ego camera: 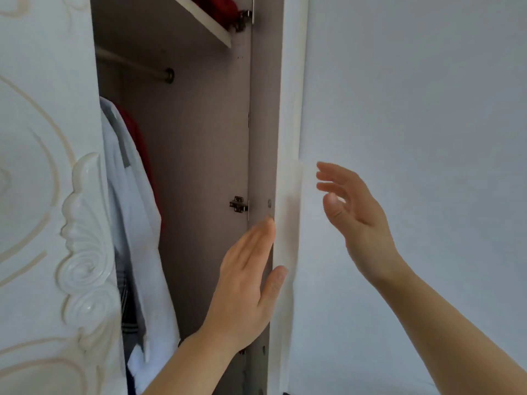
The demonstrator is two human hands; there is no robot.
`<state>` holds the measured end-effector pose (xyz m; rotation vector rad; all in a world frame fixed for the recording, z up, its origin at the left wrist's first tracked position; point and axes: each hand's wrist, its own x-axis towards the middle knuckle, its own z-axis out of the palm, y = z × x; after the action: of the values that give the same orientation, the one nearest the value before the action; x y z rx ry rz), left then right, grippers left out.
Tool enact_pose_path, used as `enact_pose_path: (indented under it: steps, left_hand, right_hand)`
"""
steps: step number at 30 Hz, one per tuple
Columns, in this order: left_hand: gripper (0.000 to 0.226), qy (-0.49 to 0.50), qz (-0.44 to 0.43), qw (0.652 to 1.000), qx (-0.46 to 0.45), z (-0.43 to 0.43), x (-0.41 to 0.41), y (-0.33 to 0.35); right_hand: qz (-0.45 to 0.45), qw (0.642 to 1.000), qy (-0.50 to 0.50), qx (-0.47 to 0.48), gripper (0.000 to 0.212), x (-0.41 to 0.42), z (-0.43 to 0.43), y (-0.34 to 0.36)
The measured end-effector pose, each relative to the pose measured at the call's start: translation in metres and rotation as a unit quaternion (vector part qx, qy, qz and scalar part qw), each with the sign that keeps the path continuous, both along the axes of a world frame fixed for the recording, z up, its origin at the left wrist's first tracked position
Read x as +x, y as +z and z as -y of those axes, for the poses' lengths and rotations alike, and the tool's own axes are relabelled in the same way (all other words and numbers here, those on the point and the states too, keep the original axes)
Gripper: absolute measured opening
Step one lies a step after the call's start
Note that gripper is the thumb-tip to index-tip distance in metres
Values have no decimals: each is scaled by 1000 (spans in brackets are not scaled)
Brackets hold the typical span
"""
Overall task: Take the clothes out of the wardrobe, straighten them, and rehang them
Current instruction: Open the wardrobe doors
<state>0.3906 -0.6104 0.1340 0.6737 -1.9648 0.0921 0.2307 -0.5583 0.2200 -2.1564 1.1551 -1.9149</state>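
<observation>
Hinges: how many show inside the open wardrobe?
2: the upper hinge beside the top shelf, the lower hinge midway down the side panel. Another may sit hidden below, behind the left hand.

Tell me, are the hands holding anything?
Nothing is held. The left hand lies flat against the wardrobe door; the right hand hovers open beside it.

White shirt [134, 223] hanging inside wardrobe [199, 166]

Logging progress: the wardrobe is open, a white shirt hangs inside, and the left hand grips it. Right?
Not quite. In the head view the left hand lies flat on the door, apart from the shirt; the wardrobe is open and the shirt hangs inside.
</observation>
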Motion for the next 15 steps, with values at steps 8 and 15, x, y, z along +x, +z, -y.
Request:
enact_pose_path:
  steps: [8,15]
  left_hand:
    - [47,-38,41,998,-31,-1,-74,15]
    - [57,29,100,995,-14,28,-144,14]
  right_hand:
    - [-281,893,-236,-260,41,-27,1,33]
    - [-404,809,-379,-194,52,-99,39,53]
